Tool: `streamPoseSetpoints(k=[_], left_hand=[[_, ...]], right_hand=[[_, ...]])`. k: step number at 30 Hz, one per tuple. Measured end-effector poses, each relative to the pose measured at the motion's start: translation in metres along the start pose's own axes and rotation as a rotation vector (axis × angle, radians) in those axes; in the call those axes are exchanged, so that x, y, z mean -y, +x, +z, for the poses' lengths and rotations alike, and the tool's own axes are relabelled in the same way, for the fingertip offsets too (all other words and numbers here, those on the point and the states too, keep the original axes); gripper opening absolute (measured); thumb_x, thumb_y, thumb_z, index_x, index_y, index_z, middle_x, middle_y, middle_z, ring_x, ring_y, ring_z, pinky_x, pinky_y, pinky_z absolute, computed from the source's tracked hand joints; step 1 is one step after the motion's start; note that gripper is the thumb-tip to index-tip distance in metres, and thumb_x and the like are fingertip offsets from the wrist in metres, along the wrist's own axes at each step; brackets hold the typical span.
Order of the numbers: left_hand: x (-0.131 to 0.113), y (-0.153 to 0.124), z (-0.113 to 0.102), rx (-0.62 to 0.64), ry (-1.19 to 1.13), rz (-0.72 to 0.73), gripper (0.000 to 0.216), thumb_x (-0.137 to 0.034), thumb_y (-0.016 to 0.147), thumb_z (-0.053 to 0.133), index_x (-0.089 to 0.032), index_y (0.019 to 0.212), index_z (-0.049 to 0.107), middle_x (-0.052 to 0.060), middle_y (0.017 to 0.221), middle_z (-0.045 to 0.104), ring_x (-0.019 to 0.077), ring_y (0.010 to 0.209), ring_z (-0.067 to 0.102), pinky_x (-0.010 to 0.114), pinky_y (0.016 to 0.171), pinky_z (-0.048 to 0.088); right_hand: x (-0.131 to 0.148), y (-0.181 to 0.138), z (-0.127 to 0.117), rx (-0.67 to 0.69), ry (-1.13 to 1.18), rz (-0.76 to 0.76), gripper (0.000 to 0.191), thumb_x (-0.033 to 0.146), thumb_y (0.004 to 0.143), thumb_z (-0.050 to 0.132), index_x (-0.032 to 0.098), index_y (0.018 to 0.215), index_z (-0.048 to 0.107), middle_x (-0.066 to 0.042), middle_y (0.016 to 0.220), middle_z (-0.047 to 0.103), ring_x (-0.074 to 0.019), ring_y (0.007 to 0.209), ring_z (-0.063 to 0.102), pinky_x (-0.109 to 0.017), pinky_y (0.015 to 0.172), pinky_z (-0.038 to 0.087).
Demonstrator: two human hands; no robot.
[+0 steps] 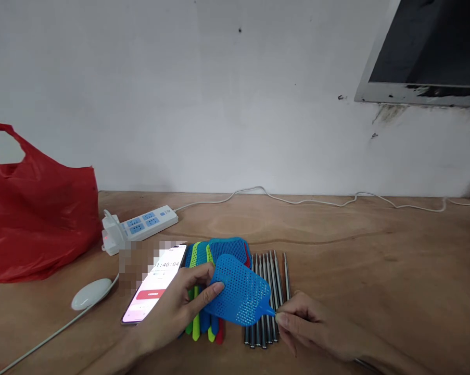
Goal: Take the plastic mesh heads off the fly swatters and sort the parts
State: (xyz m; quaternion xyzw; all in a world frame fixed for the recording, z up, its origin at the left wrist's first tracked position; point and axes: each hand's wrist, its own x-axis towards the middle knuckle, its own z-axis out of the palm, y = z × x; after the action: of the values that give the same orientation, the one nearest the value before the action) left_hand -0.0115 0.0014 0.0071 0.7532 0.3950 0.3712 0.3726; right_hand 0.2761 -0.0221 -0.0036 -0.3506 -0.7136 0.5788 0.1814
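Note:
A blue plastic fly swatter head [240, 291], full of small holes, is held up between both hands. My left hand [190, 297] pinches its far left edge between thumb and fingers. Closed around the narrow neck is my right hand [310, 323]; part of a thin metal rod shows below the right wrist. Under and behind the head lies a pile of swatter heads [227, 249] in blue, green, yellow and red, partly covered by my left hand. Several silver metal rods [264, 333] lie side by side, between the pile and my right hand.
A lit phone [156, 286] lies left of the pile. Behind it are a white power strip [149, 224] with a plug and a white oval device [91, 294] on a cable. A red plastic bag [39, 219] stands far left. A thin cord [297, 201] runs along the wall.

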Motion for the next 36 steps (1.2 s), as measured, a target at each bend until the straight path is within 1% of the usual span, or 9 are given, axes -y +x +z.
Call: streamPoseSetpoints(k=[4, 8, 13, 15, 18, 23, 27, 29, 36], left_hand=[[0.000, 0.000, 0.009, 0.060, -0.335, -0.260, 0.032, -0.051, 0.089, 0.064, -0.021, 0.083, 0.054, -0.004, 0.067, 0.063, 0.0121, 0.048, 0.062, 0.020, 0.041, 0.052], [-0.006, 0.006, 0.006, 0.109, -0.447, -0.402, 0.040, -0.054, 0.083, 0.071, -0.020, 0.082, 0.051, -0.005, 0.057, 0.064, 0.0104, 0.034, 0.057, 0.016, 0.029, 0.045], [0.004, 0.015, -0.011, -0.168, -0.490, -0.423, 0.045, -0.058, 0.079, 0.074, -0.019, 0.093, 0.057, -0.011, 0.045, 0.053, 0.0049, 0.029, 0.043, 0.009, 0.026, 0.034], [0.007, 0.016, -0.013, -0.137, -0.470, -0.431, 0.044, -0.057, 0.078, 0.075, -0.018, 0.089, 0.059, -0.011, 0.044, 0.053, 0.0038, 0.029, 0.041, 0.008, 0.026, 0.033], [0.004, 0.015, -0.009, 0.059, -0.393, -0.449, 0.042, -0.058, 0.084, 0.068, -0.017, 0.080, 0.061, -0.007, 0.043, 0.057, 0.0053, 0.031, 0.047, 0.009, 0.029, 0.038], [0.000, 0.013, -0.002, 0.226, -0.310, -0.437, 0.046, -0.061, 0.085, 0.064, -0.016, 0.074, 0.063, -0.004, 0.045, 0.062, 0.0065, 0.030, 0.050, 0.010, 0.027, 0.037], [0.002, 0.013, 0.001, 0.277, -0.287, -0.430, 0.046, -0.060, 0.085, 0.064, -0.014, 0.078, 0.067, -0.003, 0.047, 0.063, 0.0064, 0.030, 0.050, 0.011, 0.029, 0.038], [0.003, 0.012, 0.002, 0.280, -0.300, -0.434, 0.047, -0.060, 0.085, 0.065, -0.013, 0.087, 0.069, -0.002, 0.050, 0.065, 0.0077, 0.032, 0.053, 0.013, 0.030, 0.039], [0.004, 0.011, 0.001, 0.082, -0.413, -0.287, 0.063, -0.049, 0.085, 0.072, -0.019, 0.136, 0.050, -0.007, 0.057, 0.059, 0.0121, 0.045, 0.059, 0.018, 0.040, 0.049]], right_hand=[[0.001, 0.003, 0.000, -0.022, -0.063, -0.027, 0.064, 0.065, 0.095, 0.039, 0.016, 0.059, 0.058, 0.007, 0.044, 0.033, -0.0070, 0.040, 0.026, -0.023, 0.040, 0.016], [0.009, 0.000, -0.002, -0.074, -0.254, -0.085, 0.056, 0.052, 0.099, 0.039, 0.017, 0.060, 0.056, 0.006, 0.048, 0.036, -0.0079, 0.046, 0.032, -0.023, 0.046, 0.022], [0.008, -0.007, -0.009, -0.220, -0.537, -0.124, 0.045, 0.042, 0.100, 0.044, 0.019, 0.062, 0.053, 0.005, 0.052, 0.038, -0.0088, 0.048, 0.035, -0.025, 0.049, 0.023], [0.001, -0.005, -0.010, -0.316, -0.465, -0.146, 0.047, 0.046, 0.100, 0.044, 0.019, 0.063, 0.057, 0.005, 0.052, 0.040, -0.0093, 0.048, 0.038, -0.025, 0.049, 0.025], [-0.008, 0.002, -0.010, -0.439, -0.126, -0.141, 0.049, 0.054, 0.099, 0.040, 0.020, 0.073, 0.062, 0.007, 0.045, 0.038, -0.0085, 0.040, 0.033, -0.023, 0.042, 0.023], [-0.012, 0.011, -0.007, -0.415, 0.378, -0.162, 0.042, 0.058, 0.092, 0.053, 0.019, 0.097, 0.067, 0.001, 0.071, 0.066, -0.0011, 0.030, 0.027, -0.021, 0.033, 0.013], [-0.013, 0.009, -0.002, -0.260, 0.466, -0.139, 0.039, 0.052, 0.090, 0.062, 0.017, 0.105, 0.072, 0.011, 0.041, 0.043, -0.0029, 0.029, 0.023, -0.021, 0.037, 0.017], [-0.015, 0.008, 0.001, -0.212, 0.469, -0.111, 0.041, 0.051, 0.090, 0.062, 0.015, 0.108, 0.073, 0.014, 0.034, 0.031, -0.0042, 0.029, 0.020, -0.022, 0.037, 0.018], [-0.013, 0.011, -0.001, -0.378, 0.616, -0.091, 0.043, 0.048, 0.084, 0.070, 0.014, 0.111, 0.075, 0.012, 0.034, 0.034, -0.0032, 0.032, 0.018, -0.023, 0.041, 0.017]])
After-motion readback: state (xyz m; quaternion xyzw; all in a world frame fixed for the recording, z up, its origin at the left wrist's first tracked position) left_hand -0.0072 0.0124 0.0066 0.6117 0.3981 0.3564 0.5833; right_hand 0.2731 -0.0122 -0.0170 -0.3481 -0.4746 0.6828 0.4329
